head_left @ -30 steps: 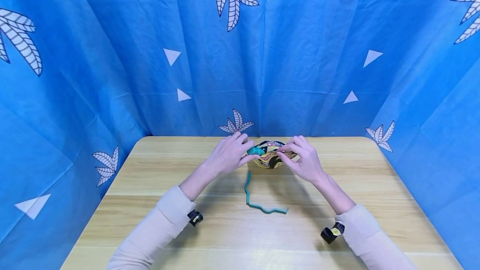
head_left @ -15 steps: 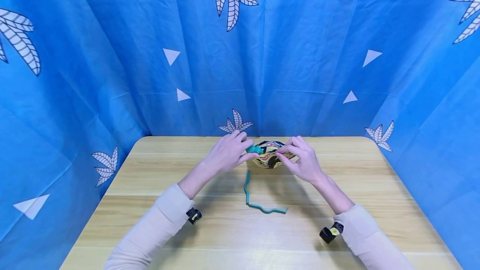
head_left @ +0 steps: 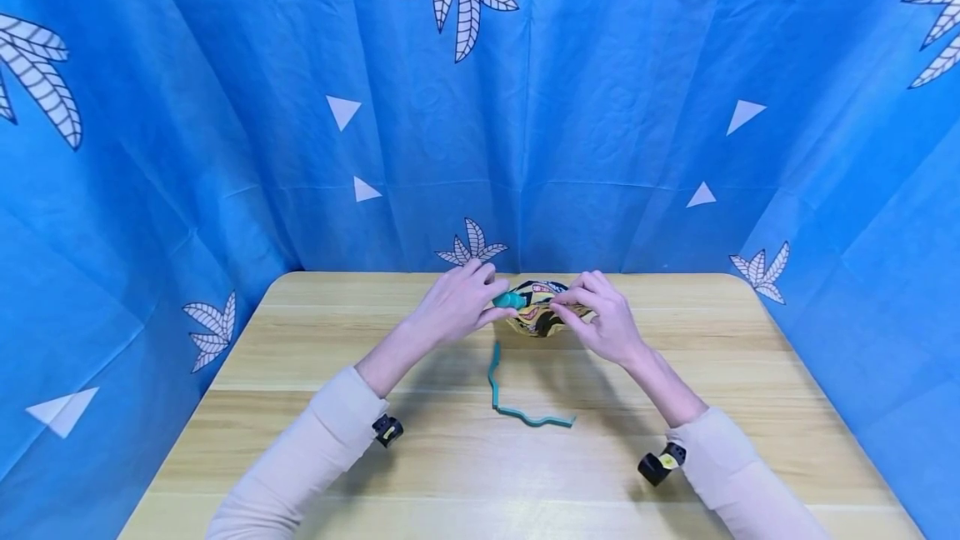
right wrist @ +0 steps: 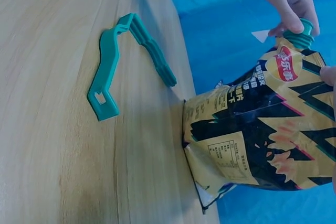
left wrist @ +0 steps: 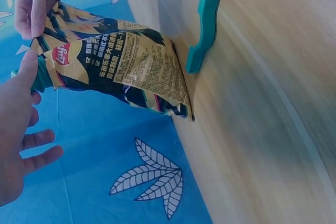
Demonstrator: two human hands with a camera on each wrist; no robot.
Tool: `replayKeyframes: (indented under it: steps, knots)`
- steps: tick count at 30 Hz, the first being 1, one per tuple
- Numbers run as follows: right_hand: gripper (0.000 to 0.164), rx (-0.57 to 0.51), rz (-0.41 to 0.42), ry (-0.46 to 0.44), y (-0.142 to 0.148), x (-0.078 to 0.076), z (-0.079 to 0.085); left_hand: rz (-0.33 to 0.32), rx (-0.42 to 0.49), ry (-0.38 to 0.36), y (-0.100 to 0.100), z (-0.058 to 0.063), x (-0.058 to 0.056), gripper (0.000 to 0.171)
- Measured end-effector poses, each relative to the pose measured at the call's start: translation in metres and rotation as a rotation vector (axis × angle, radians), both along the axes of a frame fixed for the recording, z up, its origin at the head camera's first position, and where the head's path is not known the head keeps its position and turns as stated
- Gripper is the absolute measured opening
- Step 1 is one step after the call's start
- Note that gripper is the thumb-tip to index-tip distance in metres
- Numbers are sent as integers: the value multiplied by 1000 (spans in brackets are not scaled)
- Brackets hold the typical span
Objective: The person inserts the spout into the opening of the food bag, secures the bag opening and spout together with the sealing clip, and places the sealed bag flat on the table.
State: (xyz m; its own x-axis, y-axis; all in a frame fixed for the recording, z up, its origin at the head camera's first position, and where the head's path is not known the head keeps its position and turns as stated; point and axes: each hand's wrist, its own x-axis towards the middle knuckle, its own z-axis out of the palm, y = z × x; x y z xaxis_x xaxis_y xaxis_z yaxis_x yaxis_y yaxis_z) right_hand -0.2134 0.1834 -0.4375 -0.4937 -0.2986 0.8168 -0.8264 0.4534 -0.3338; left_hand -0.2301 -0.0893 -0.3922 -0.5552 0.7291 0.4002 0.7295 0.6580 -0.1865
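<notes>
A black-and-gold chip bag (head_left: 536, 323) stands upright near the table's far edge, its top toward me. At its left corner my left hand (head_left: 453, 304) pinches a green ribbed spout-like piece (head_left: 510, 300) between thumb and fingers; its lower end meets the bag's mouth. My right hand (head_left: 607, 319) pinches the bag's top edge on the other side. In the left wrist view the bag (left wrist: 131, 61) shows its printed back, and the left hand's other fingers (left wrist: 42, 148) spread away from it. A green wavy hinged bag clip (right wrist: 107, 61) lies opened out on the table.
The wooden table (head_left: 420, 473) reaches toward me on both sides of the clip. A blue curtain (head_left: 600, 107) with white leaf prints hangs behind and beside it. A black wrist camera (head_left: 388, 432) sits below the left sleeve, another camera (head_left: 660, 465) below the right.
The green ribbed piece has shifted and tilted slightly at the bag's mouth in my left hand. Both hands, the bag and the clip stay almost where they were.
</notes>
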Motion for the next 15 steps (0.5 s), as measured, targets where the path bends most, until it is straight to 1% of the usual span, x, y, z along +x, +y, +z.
replayKeyframes:
  steps: [5, 15]
  knots:
    - [14, 2, -14, -2, -1, 0, 0, -10, -11, 36, -1, 0, 0, 38]
    - [13, 18, -1, 0, -2, 0, 0, 9, -62, 50, 0, 4, 0, 40]
